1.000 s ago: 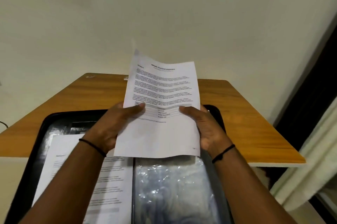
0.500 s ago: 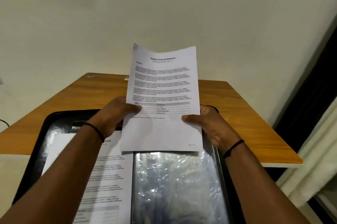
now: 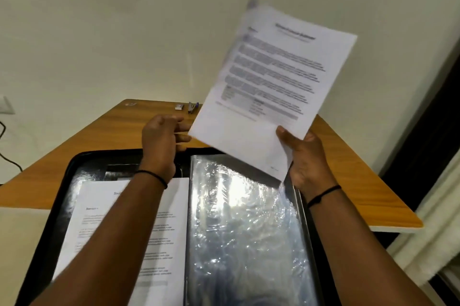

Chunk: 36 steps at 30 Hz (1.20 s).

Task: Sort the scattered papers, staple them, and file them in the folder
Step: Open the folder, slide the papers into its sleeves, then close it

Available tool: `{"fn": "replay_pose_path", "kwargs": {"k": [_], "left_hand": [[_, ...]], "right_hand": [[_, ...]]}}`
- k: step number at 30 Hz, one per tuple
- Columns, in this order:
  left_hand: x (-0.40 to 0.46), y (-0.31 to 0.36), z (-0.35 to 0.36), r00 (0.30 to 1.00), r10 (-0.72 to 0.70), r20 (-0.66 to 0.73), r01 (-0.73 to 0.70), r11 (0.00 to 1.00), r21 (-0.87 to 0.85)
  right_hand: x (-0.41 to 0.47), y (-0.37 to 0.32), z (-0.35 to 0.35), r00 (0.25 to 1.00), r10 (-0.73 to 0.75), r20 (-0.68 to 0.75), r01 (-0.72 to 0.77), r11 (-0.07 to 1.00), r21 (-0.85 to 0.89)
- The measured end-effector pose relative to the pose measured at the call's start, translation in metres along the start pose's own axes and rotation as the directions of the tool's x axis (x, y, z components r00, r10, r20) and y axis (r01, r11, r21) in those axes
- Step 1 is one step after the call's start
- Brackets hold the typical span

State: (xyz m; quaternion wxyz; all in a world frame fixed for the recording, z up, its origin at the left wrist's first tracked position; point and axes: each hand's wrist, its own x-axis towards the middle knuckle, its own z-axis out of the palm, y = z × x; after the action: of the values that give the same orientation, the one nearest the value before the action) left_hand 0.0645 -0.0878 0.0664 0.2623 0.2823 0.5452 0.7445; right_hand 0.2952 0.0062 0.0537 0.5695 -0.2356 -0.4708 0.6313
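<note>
**Papers aloft, sleeve waiting below**

Papers [image 3: 271,86] held up off the table [image 3: 348,156], pinched at the lower right edge by the right hand [image 3: 307,158], thumb on the printed face and fingers behind. Tilted clockwise, long axis running from the grip up and away toward the wall, top corner blurred. Left hand [image 3: 161,141] just beside the lower left corner, fingers loosely spread, gripping nothing; contact with the sheet not clear. Folder [image 3: 49,206] lying open flat at the near edge, one printed sheet [image 3: 169,231] already on its left page, a glossy plastic sleeve [image 3: 244,243] on the right page, directly beneath the raised papers. Stapler [image 3: 193,107] and a small white box [image 3: 179,106] far back on the table, well apart from both hands.

Probably filing now. Sleeve closer to the right hand, so likely a matter of swinging the long axis back in line with the sleeve, left hand free to lift the plastic. Crumpling a risk with a one-handed hold.
</note>
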Motion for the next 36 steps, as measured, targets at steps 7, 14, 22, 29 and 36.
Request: {"fn": "replay_pose_path", "kwargs": {"k": [7, 14, 22, 29, 36], "left_hand": [[-0.042, -0.068, 0.022, 0.701, 0.482, 0.525, -0.676, 0.217, 0.704], [-0.040, -0.075, 0.028, 0.657, 0.558, 0.506, -0.711, 0.235, 0.663], [-0.043, -0.059, 0.039, 0.690, 0.376, 0.618, -0.723, 0.393, 0.568], [-0.046, -0.061, 0.056, 0.696, 0.458, 0.553, -0.718, 0.439, 0.540], [-0.060, -0.064, 0.058, 0.598, 0.540, 0.593, -0.799, 0.342, 0.494]], "right_hand": [[0.014, -0.004, 0.006, 0.995, -0.069, -0.066, 0.078, 0.986, 0.146], [0.011, 0.004, 0.019, 0.996, -0.056, -0.068, 0.064, 0.991, 0.120], [0.018, -0.011, 0.024, 0.989, -0.106, -0.099, 0.112, 0.992, 0.062], [0.024, -0.023, 0.041, 0.986, -0.150, -0.066, 0.151, 0.988, 0.008], [0.018, -0.022, 0.042, 0.983, -0.183, -0.015, 0.178, 0.971, -0.157]]}}
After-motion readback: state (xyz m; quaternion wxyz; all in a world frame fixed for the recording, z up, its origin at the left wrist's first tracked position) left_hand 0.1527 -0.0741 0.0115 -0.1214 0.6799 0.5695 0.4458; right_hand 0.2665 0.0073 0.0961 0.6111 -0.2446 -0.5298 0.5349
